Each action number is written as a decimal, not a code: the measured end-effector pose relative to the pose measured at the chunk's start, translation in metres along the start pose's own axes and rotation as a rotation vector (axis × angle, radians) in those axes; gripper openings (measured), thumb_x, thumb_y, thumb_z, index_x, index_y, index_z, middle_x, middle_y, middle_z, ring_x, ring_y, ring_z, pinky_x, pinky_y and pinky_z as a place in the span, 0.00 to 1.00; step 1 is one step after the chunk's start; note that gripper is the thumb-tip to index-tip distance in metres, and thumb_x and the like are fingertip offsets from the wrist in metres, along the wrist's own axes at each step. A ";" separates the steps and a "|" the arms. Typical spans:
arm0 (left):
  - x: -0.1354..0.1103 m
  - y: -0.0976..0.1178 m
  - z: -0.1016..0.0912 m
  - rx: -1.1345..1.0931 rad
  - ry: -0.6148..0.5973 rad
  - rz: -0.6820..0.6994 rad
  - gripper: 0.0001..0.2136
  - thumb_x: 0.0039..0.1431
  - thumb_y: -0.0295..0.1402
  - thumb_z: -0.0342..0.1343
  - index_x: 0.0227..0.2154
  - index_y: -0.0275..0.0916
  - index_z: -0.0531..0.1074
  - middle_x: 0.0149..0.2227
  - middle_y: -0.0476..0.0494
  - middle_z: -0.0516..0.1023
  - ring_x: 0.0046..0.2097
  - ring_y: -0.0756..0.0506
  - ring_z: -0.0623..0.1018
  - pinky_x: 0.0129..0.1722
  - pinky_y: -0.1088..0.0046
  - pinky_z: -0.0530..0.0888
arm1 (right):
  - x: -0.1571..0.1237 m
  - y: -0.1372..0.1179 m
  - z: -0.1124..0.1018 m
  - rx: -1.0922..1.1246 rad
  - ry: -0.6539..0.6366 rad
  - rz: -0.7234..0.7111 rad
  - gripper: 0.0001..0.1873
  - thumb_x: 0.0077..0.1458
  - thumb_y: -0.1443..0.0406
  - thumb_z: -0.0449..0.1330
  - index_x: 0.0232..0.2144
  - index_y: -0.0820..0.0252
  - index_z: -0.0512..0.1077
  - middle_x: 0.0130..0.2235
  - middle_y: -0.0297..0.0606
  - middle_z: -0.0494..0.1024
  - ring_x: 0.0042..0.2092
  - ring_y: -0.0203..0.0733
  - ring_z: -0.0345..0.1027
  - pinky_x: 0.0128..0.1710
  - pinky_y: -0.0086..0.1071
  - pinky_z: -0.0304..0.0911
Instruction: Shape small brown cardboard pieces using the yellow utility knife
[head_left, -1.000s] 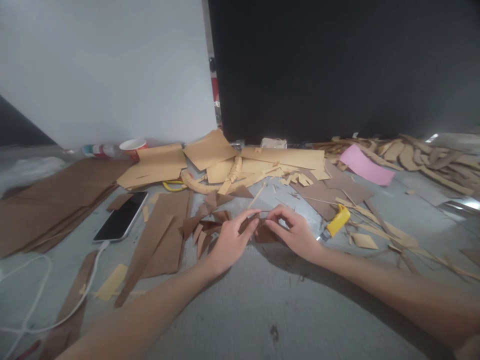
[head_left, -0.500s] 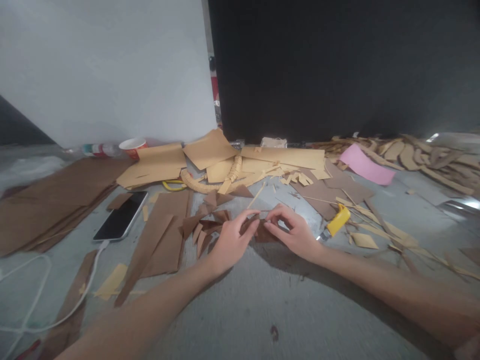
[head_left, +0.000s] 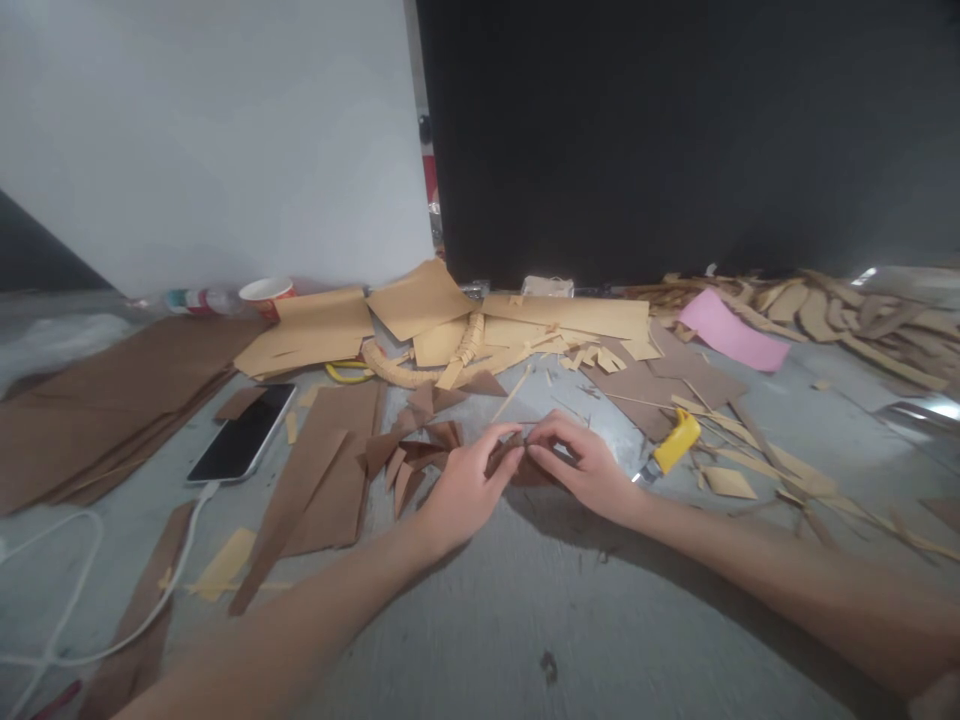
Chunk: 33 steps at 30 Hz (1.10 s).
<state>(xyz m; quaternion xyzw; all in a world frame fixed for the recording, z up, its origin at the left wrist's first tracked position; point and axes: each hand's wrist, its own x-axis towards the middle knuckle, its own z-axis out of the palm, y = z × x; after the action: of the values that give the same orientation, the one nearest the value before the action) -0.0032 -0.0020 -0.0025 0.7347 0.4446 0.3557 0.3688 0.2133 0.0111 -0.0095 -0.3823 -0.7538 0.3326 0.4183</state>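
Observation:
My left hand (head_left: 466,485) and my right hand (head_left: 589,468) meet over the middle of the table. The fingers of both are closed in a pinch on a small dark brown piece of sheet (head_left: 537,474), which looks like paper or thin leather. Much of that piece is hidden by my fingers. Just left of my left hand lies a heap of cut brown scraps (head_left: 409,450), several of them pointed. A thin tan strip (head_left: 513,392) lies behind my fingertips. Beside my right wrist rests a yellow-handled utility knife (head_left: 676,440), its metal end towards my wrist.
On the left are a phone (head_left: 241,435) with a white cable (head_left: 191,535), stacked brown sheets (head_left: 157,370) and a paper cup (head_left: 267,292). Tan sheets (head_left: 315,328) and a wrapped tan curve (head_left: 405,374) lie behind. Pink paper (head_left: 731,330) and many strips (head_left: 817,310) lie right.
The fingertips of my two hands have drawn closer together over the brown piece. The things lying on the table keep their places.

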 end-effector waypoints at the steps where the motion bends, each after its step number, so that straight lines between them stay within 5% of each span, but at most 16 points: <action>1: -0.001 0.000 0.000 0.026 -0.003 0.010 0.17 0.76 0.46 0.51 0.59 0.46 0.72 0.43 0.46 0.84 0.43 0.43 0.84 0.47 0.67 0.77 | 0.001 -0.001 0.000 0.007 -0.012 -0.006 0.09 0.72 0.58 0.59 0.40 0.55 0.76 0.39 0.38 0.76 0.42 0.43 0.72 0.44 0.37 0.67; 6: -0.004 -0.001 0.000 0.101 -0.033 0.061 0.18 0.77 0.47 0.48 0.59 0.45 0.72 0.52 0.41 0.83 0.51 0.40 0.83 0.57 0.60 0.76 | 0.005 -0.006 -0.005 0.091 -0.089 0.013 0.15 0.72 0.53 0.58 0.38 0.55 0.77 0.38 0.39 0.78 0.42 0.43 0.72 0.45 0.38 0.67; 13: -0.003 0.002 -0.001 0.103 -0.074 0.118 0.15 0.78 0.43 0.47 0.59 0.46 0.72 0.56 0.43 0.82 0.54 0.41 0.82 0.58 0.61 0.76 | 0.011 -0.007 -0.008 0.390 -0.201 0.237 0.25 0.65 0.43 0.62 0.30 0.57 0.74 0.29 0.33 0.72 0.31 0.37 0.66 0.32 0.32 0.65; 22: -0.002 0.005 -0.002 0.095 -0.088 0.151 0.14 0.78 0.41 0.47 0.57 0.47 0.72 0.55 0.45 0.82 0.56 0.42 0.81 0.58 0.63 0.75 | 0.010 0.001 -0.002 0.514 -0.102 0.356 0.24 0.57 0.45 0.71 0.35 0.59 0.74 0.29 0.30 0.73 0.29 0.34 0.65 0.30 0.29 0.62; 33: -0.002 0.006 -0.001 0.108 -0.085 0.146 0.13 0.78 0.39 0.48 0.57 0.47 0.72 0.56 0.45 0.82 0.57 0.42 0.81 0.58 0.63 0.75 | 0.008 0.003 0.000 0.469 -0.099 0.340 0.25 0.57 0.43 0.69 0.35 0.58 0.73 0.28 0.30 0.71 0.28 0.34 0.63 0.28 0.29 0.61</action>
<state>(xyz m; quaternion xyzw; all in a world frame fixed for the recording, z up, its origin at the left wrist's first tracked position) -0.0025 -0.0057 0.0023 0.7983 0.3924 0.3256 0.3206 0.2116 0.0194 -0.0088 -0.3792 -0.6011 0.5812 0.3964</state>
